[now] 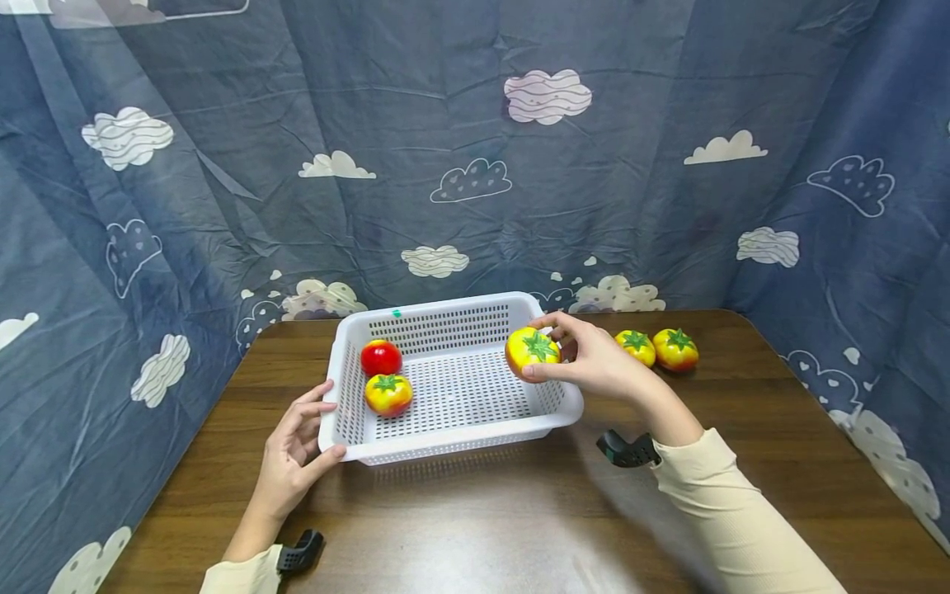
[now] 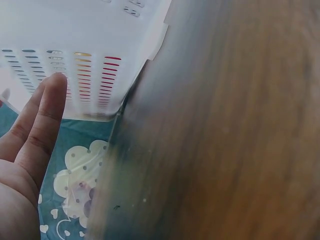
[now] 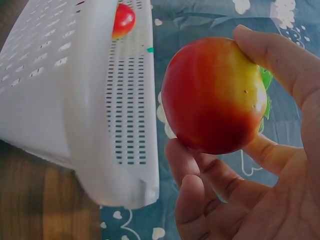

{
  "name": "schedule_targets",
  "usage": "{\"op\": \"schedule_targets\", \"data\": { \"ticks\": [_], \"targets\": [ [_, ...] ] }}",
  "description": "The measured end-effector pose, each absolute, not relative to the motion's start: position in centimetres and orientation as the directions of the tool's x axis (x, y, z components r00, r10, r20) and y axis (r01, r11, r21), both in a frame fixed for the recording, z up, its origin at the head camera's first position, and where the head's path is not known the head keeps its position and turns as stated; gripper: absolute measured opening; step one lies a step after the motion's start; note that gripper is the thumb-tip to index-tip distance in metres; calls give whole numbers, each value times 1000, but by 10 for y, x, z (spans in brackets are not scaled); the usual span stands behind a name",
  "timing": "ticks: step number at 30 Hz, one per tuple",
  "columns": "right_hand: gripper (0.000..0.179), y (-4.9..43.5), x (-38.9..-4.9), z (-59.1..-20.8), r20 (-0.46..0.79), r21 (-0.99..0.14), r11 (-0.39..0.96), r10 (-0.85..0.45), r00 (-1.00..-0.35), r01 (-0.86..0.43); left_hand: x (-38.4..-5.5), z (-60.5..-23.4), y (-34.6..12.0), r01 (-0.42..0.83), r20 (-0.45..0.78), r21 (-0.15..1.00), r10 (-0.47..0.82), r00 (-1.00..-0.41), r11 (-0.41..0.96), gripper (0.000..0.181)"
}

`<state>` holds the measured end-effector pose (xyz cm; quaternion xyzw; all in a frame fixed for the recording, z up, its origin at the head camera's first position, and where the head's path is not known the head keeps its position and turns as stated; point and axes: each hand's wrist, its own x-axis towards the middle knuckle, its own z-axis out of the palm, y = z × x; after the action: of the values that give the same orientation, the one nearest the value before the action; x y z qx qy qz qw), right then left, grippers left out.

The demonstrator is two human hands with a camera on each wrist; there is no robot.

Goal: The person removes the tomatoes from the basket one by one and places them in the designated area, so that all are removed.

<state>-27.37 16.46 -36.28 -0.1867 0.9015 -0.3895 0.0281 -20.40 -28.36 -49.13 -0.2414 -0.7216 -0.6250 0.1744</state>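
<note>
My right hand grips a yellow-and-red tomato with a green leafy top, thumb and fingers around its sides. It is held over the right end of a white perforated plastic basket. In the right wrist view the tomato's red underside shows, beside the basket rim. My left hand touches the basket's left end, its thumb at the near corner. The left wrist view shows straight fingers against the slotted wall. Inside, at the left, lie a red tomato and a yellow-red one.
Two more yellow-red tomatoes, one nearer the hand and one farther right, sit on the brown wooden table beyond the right wrist. A blue cloud-patterned cloth hangs behind the table's far edge.
</note>
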Motion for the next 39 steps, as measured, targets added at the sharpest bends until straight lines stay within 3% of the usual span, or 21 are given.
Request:
{"op": "schedule_targets", "data": {
  "ticks": [11, 25, 32, 39],
  "targets": [
    [66, 180, -266, -370, 63, -768, 588, -325, -944, -254, -204, -490, -283, 579, 566, 811, 136, -813, 88, 56],
    [67, 213, -254, -373, 53, -763, 621, -219, -974, -181, -202, -487, -282, 538, 526, 836, 122, -842, 107, 56],
    [69, 228, -250, -382, 35, -770, 625, -158, -987, -127, -201, -489, -280, 569, 560, 819, 114, -821, 70, 54],
    [73, 244, -252, -396, 25, -755, 650, -108, -994, -89, -203, -488, -283, 547, 535, 831, 126, -835, 96, 54]
  ]
}}
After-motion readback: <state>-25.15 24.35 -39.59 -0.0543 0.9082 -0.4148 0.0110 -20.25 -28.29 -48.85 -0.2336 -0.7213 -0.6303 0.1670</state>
